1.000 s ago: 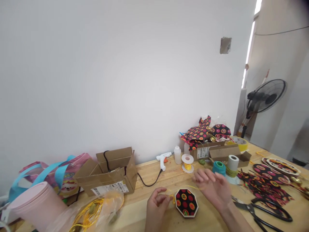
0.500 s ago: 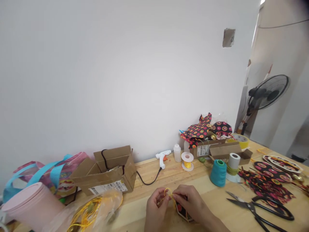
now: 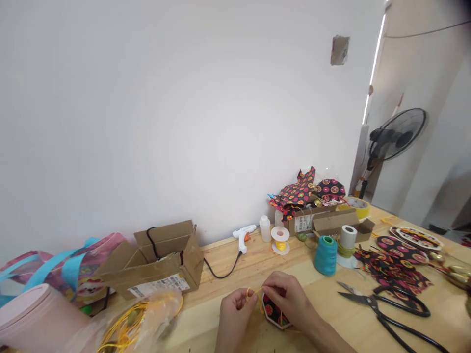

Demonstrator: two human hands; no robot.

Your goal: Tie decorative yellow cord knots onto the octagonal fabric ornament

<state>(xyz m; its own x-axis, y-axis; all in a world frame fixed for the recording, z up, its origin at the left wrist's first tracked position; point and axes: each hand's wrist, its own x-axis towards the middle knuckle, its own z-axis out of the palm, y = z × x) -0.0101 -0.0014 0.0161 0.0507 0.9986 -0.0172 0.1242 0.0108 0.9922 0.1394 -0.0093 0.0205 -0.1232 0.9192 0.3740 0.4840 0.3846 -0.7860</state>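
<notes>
Low in the middle of the view, my left hand and my right hand meet over the wooden table. Both pinch a thin yellow cord that loops between their fingertips. Under my right hand lies an octagonal piece covered in black fabric with red and yellow dots, partly hidden by the fingers.
Black scissors lie at the right. A teal thread cone, a white spool, a yellow cord spool, a glue gun and cardboard boxes stand behind. A plastic bag of yellow cord, a pink container, patterned fabric pieces.
My right hand came back from near the teal cone to my left hand and took hold of the yellow cord above the octagonal piece. The view shifted slightly.
</notes>
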